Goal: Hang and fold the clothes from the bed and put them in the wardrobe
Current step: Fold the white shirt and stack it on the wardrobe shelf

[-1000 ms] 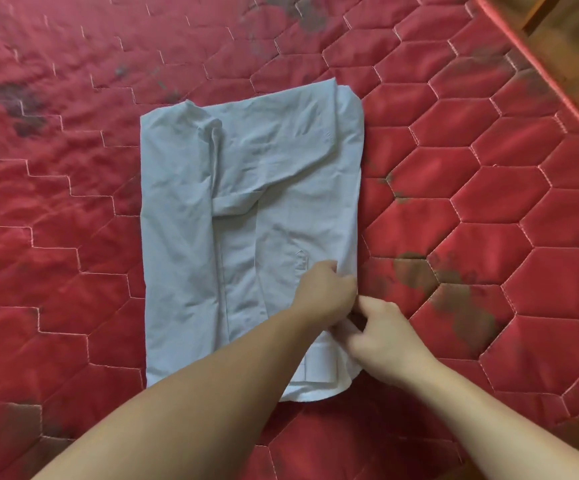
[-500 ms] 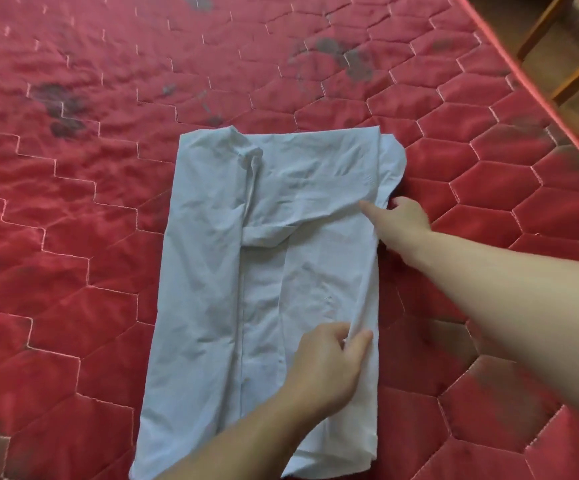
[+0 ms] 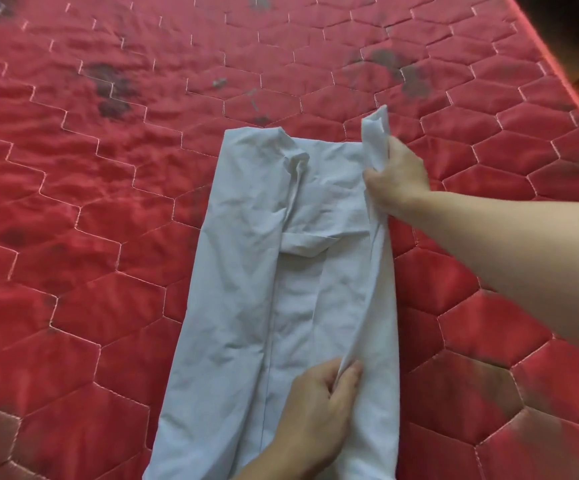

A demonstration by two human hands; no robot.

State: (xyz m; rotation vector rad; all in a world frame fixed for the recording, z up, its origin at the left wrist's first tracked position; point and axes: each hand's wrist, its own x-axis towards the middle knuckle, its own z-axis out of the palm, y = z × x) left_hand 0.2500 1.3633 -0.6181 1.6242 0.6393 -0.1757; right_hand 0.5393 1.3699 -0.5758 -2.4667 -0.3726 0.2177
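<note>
Hands gripping pale shirt edge, red quilted bed, no readable writing

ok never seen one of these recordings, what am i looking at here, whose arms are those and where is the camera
There is no machine here: the arms belong to a person, filmed by one wide-angle camera worn on their head, looking forward and down, so you see what they see.

The surface is a bed with a red quilted mattress stitched in hexagons, with some dark stains. On it lies a pale blue shirt, partly folded lengthwise.

The right hand grips the shirt's right edge at the far end and lifts a bit of cloth off the bed. The left hand pinches the same edge nearer the camera. It looks like a fold is being made along that side. The wardrobe is not in view.
</note>
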